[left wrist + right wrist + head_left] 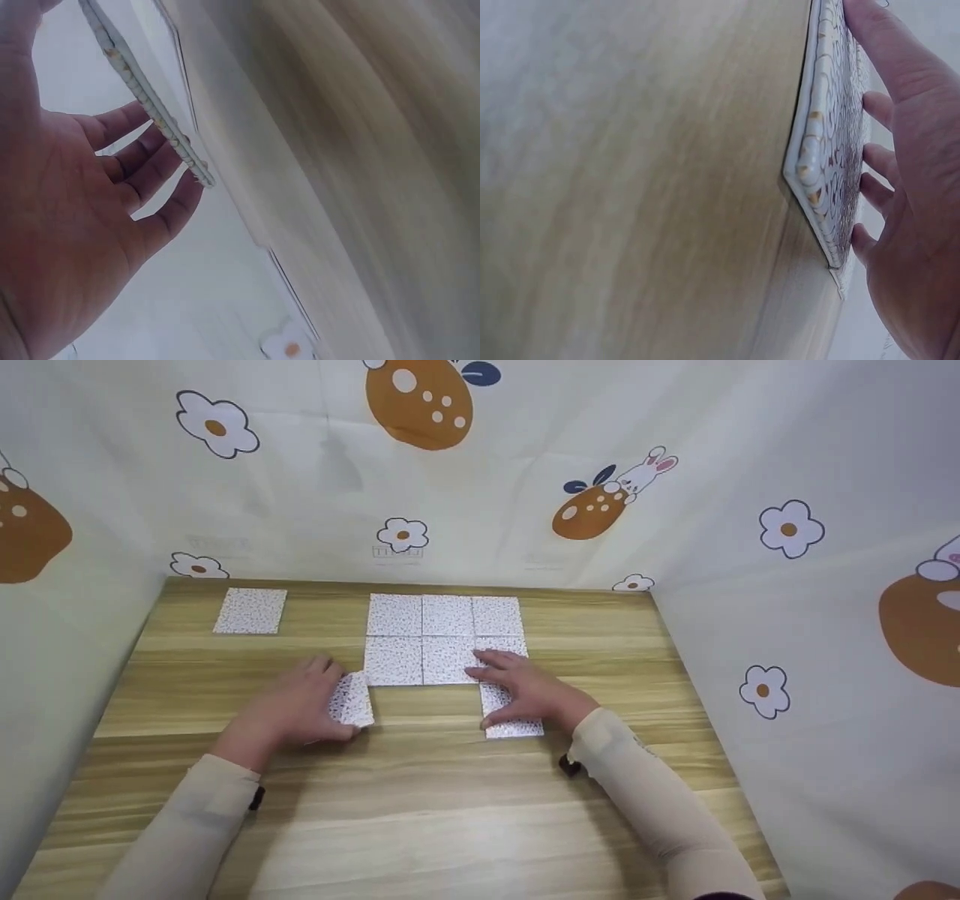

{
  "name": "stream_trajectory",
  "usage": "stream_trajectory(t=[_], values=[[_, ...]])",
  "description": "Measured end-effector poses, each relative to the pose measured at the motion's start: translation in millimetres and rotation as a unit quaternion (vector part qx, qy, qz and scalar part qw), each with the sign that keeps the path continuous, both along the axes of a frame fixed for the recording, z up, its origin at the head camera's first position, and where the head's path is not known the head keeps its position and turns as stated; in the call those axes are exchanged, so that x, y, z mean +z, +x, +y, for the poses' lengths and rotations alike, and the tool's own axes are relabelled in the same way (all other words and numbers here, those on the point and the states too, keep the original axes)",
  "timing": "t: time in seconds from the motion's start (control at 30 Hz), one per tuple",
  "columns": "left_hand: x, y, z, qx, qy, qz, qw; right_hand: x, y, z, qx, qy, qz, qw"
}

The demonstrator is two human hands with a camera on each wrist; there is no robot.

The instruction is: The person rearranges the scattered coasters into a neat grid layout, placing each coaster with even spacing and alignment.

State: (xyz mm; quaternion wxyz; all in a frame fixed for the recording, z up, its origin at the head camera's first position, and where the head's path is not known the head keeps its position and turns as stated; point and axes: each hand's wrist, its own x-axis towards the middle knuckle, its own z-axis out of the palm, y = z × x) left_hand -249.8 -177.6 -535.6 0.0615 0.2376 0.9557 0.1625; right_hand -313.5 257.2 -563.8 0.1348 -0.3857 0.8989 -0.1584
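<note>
My left hand (296,706) grips a white speckled square tile (353,701) between thumb and fingers, just left of the tile block's lower left corner. That tile tilts, and its thick edge (139,86) shows against the fingers in the left wrist view. Two rows of three matching tiles (394,660) lie edge to edge on the wooden table (420,795). Below the right column lies another tile (517,728). Over it and the tile above rests my right hand (534,688), fingers spread; the right wrist view shows its fingertips touching the tile surface (840,127).
A single speckled tile (251,611) lies apart near the table's back left. Pale sheeting (495,502) printed with flowers, rabbits and orange fruit shapes hangs behind the table and along both sides. Bare wood shows between the two hands and in front of them.
</note>
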Motion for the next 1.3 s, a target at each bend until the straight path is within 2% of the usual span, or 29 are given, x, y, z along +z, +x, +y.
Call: stream_trajectory(t=[0.27,0.47,0.73,0.9,1.07,1.3], values=[[0.5,-7.3,47.1,-0.065,-0.013,0.024,0.9975,0.6,-1.3,-1.8,-0.004,0.008,0.0,1.0],[-0.8,-9.8,80.9,-0.096,-0.022,0.035,0.9945,-2.0,-0.5,-1.4,-0.004,0.004,-0.005,1.0],[-4.8,-15.8,121.4,-0.101,-0.045,0.066,0.9918,-2.9,-1.2,-0.5,-0.003,0.009,0.012,1.0],[-8.5,-19.7,140.1,-0.111,-0.055,0.071,0.9897,-1.4,-0.9,-0.2,0.005,0.01,0.026,1.0],[-10.2,-20.2,151.3,-0.125,-0.069,0.074,0.9871,-0.7,-0.7,-1.0,0.008,0.008,0.026,1.0],[-13.3,-22.0,157.5,-0.121,-0.075,0.071,0.9873,-1.0,-1.3,-0.7,0.013,0.005,0.026,1.0]])
